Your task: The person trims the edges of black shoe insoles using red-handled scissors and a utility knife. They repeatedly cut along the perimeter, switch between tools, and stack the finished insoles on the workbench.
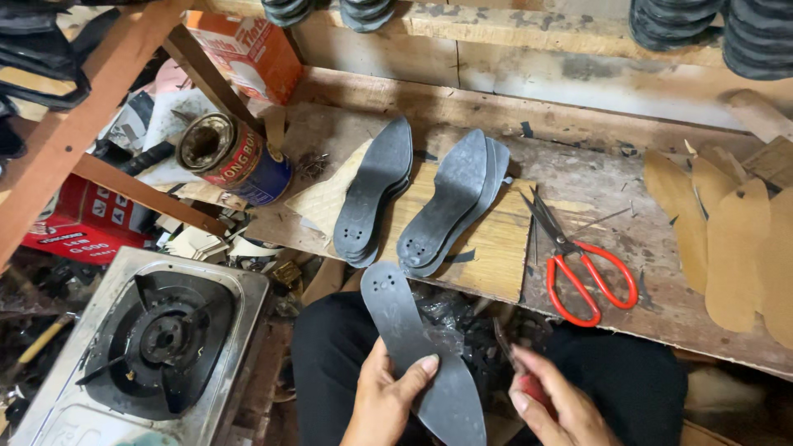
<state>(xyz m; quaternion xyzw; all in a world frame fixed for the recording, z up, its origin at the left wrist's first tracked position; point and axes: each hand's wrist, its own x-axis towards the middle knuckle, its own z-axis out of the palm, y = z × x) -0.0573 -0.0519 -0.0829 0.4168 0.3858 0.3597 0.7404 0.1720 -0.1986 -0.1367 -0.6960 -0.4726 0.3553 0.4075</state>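
Note:
My left hand (387, 399) grips a dark grey shoe insole (417, 347) over my lap, thumb across its heel half, toe end pointing up toward the bench. My right hand (552, 405) is closed around a small tool with a red handle (529, 383) and a thin dark metal tip, just right of the insole. On the wooden bench lie two stacks of matching grey insoles, one on the left (376, 192) and one on the right (453, 203), resting on a pale wooden board (496, 244).
Red-handled scissors (580, 266) lie right of the board. Tan cardboard insole shapes (731, 239) fan out at the far right. A tipped glue can (234, 157) and an orange box (248, 54) sit at the left. A gas stove (153, 347) stands at the lower left.

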